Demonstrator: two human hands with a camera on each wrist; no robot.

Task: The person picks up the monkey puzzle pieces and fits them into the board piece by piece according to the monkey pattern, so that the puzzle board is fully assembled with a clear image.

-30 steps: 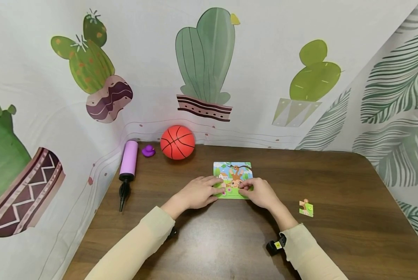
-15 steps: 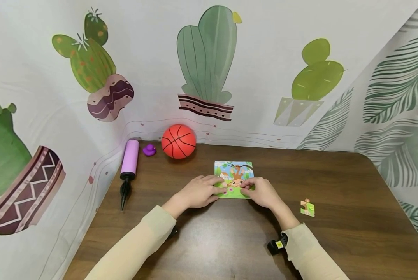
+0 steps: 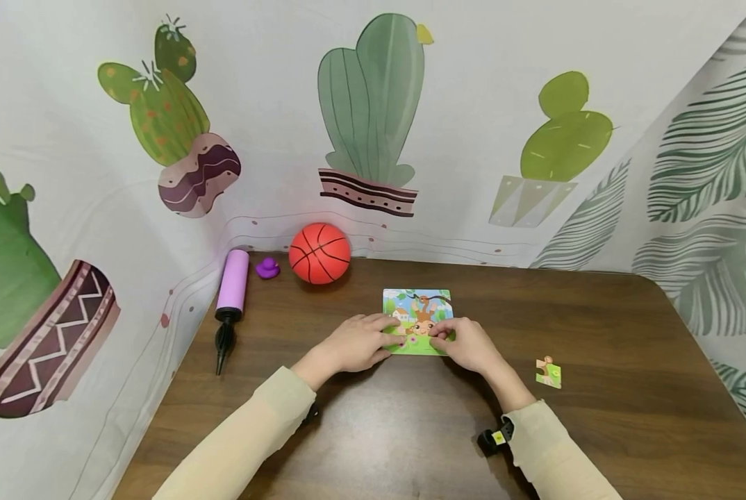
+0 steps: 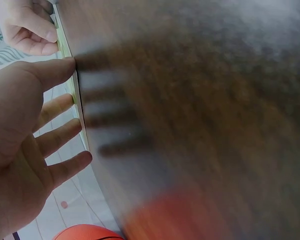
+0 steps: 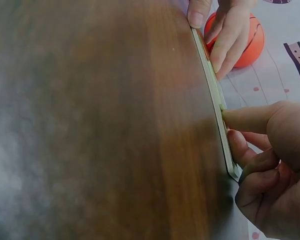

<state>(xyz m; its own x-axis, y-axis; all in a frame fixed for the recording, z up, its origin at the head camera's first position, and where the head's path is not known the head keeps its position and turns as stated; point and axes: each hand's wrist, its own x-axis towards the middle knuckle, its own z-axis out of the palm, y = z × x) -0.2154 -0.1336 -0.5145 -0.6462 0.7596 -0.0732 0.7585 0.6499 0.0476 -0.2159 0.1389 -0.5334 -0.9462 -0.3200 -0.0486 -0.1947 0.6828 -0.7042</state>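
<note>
A jigsaw puzzle (image 3: 404,300) with a monkey picture lies in its thin board on the wooden table. My left hand (image 3: 355,344) rests on its lower left part with the fingers spread and fairly straight. On the lower right part, my right hand (image 3: 469,345) has curled fingers and pinches a green puzzle piece between thumb and forefinger, right at the board's surface; the fingertips mostly cover the piece. The right wrist view shows the board (image 5: 213,85) edge-on with both hands' fingertips at it. A loose puzzle piece (image 3: 552,375), green and brown, lies right of the right hand.
At the back stands a red toy basketball (image 3: 319,254), with a purple rubber duck (image 3: 268,268) to its left. A pink and black hand pump (image 3: 232,292) lies along the left side. Behind the table (image 3: 598,312) hangs a cactus-print cloth (image 3: 460,125).
The view shifts very slightly. Both hands stay at the same places on the puzzle, with hardly any finger motion; the loose piece stays where it was.
</note>
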